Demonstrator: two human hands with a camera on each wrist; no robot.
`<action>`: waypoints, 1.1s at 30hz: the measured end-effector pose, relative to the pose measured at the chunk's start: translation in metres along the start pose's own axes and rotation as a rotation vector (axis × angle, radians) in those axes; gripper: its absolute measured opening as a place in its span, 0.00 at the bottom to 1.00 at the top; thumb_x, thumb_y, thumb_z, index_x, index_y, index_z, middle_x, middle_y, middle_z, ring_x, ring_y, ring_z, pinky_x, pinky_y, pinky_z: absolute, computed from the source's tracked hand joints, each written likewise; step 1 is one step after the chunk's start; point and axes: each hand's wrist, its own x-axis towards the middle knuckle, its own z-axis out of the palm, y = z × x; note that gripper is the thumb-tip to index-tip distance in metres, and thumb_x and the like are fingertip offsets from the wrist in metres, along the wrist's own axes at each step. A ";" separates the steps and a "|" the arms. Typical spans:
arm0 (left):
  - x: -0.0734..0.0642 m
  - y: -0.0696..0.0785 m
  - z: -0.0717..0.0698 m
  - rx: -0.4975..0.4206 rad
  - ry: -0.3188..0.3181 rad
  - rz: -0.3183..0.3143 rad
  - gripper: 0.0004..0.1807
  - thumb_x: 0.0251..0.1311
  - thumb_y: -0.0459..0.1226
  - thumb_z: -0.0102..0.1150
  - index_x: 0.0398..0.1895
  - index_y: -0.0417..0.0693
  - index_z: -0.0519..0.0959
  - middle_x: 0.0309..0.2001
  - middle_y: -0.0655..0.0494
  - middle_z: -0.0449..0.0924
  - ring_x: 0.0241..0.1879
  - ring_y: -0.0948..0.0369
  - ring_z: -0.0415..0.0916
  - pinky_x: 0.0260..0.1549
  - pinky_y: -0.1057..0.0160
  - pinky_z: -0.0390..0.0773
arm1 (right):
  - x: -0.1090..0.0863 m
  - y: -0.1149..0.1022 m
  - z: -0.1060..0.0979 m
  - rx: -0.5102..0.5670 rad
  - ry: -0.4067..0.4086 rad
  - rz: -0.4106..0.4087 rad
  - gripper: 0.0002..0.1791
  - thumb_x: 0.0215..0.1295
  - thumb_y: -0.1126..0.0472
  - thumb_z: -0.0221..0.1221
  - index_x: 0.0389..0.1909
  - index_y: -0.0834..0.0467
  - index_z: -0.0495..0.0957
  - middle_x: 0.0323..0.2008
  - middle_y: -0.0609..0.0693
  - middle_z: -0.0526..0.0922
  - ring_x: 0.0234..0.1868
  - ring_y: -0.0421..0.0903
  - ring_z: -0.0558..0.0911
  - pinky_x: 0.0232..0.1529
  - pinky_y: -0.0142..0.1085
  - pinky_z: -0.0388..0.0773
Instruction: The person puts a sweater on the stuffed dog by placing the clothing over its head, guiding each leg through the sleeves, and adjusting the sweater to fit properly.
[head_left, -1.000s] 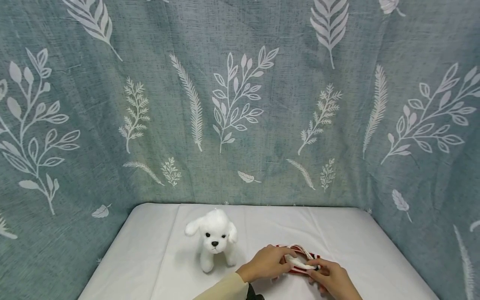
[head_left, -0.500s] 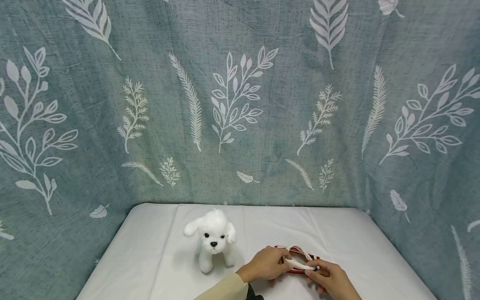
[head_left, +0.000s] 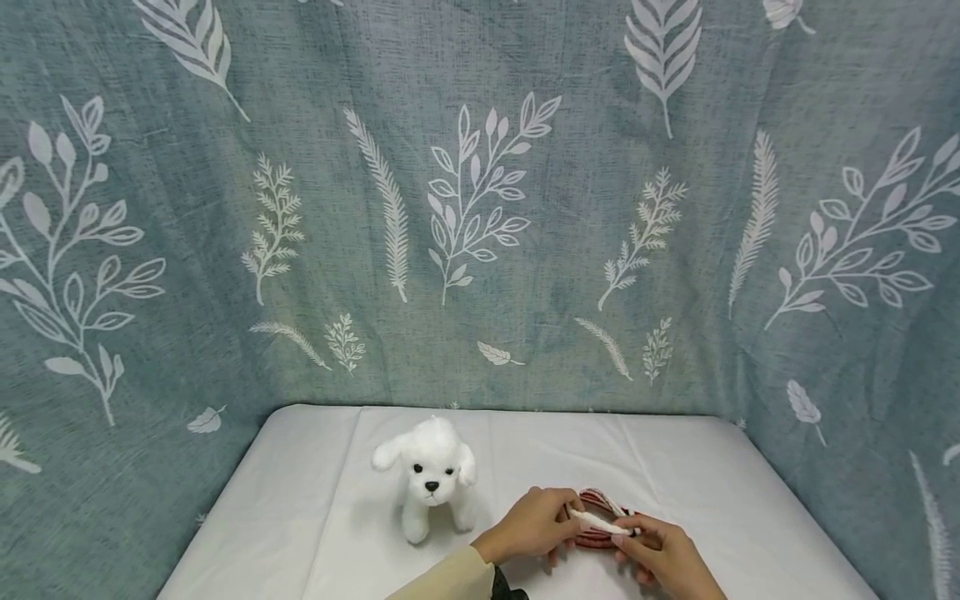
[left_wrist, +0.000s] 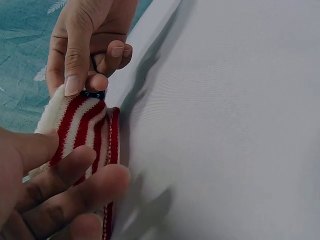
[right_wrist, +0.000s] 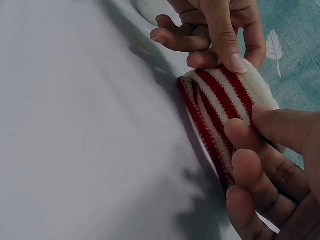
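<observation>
A small red-and-white striped knit garment (head_left: 596, 542) with a thick white rim stands bunched on the table, its opening facing up. My left hand (head_left: 536, 525) pinches the left side of the rim between thumb and fingers. On the other side, my right hand (head_left: 663, 557) pinches the rim near a dark patch. Both thumbs press the outer face of the rim; the left wrist view shows the stripes of the knit (left_wrist: 82, 125) between the two hands. The remaining fingers curl loosely below. A white plush dog (head_left: 433, 475) stands upright left of my hands, facing me.
A white cloth covers the table (head_left: 390, 567). Blue-green curtains (head_left: 495, 250) with white leaf prints rise along its back and sides. A small black object (head_left: 508, 587) shows beside my left sleeve at the bottom edge.
The garment's left end, which stuck out beyond my left fingers, has drawn in and no longer shows there. My left hand has shifted slightly; both hands keep hold of the rim.
</observation>
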 end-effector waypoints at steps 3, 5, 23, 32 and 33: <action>-0.003 0.001 -0.002 -0.005 -0.001 0.004 0.07 0.75 0.39 0.56 0.52 0.52 0.80 0.24 0.61 0.83 0.12 0.56 0.78 0.13 0.64 0.76 | 0.000 -0.004 0.000 -0.017 0.001 -0.012 0.24 0.68 0.47 0.66 0.55 0.61 0.82 0.30 0.55 0.87 0.20 0.46 0.76 0.22 0.39 0.76; -0.005 0.002 -0.004 -0.008 0.002 0.006 0.07 0.75 0.38 0.57 0.51 0.52 0.80 0.24 0.61 0.83 0.12 0.56 0.78 0.13 0.64 0.76 | 0.000 -0.007 0.001 -0.025 0.002 -0.017 0.24 0.69 0.47 0.66 0.56 0.61 0.82 0.30 0.54 0.87 0.20 0.46 0.76 0.22 0.39 0.76; -0.013 0.013 -0.020 -0.161 0.117 0.051 0.06 0.72 0.41 0.62 0.48 0.55 0.81 0.28 0.60 0.86 0.15 0.49 0.80 0.15 0.63 0.77 | -0.002 -0.034 0.004 0.024 -0.005 -0.067 0.23 0.71 0.54 0.65 0.59 0.63 0.79 0.33 0.58 0.88 0.20 0.45 0.75 0.24 0.40 0.76; -0.019 0.025 -0.030 -0.297 0.168 0.052 0.07 0.69 0.41 0.65 0.48 0.55 0.83 0.29 0.51 0.88 0.15 0.48 0.80 0.11 0.51 0.74 | -0.001 -0.051 0.005 0.086 0.012 -0.023 0.24 0.69 0.49 0.66 0.60 0.58 0.80 0.36 0.59 0.88 0.22 0.45 0.75 0.27 0.38 0.76; -0.021 0.026 -0.031 -0.301 0.170 0.049 0.07 0.69 0.41 0.65 0.47 0.55 0.83 0.29 0.51 0.88 0.14 0.52 0.80 0.11 0.53 0.74 | -0.001 -0.053 0.006 0.086 0.018 -0.023 0.24 0.69 0.49 0.66 0.60 0.58 0.80 0.36 0.58 0.88 0.22 0.45 0.76 0.28 0.39 0.76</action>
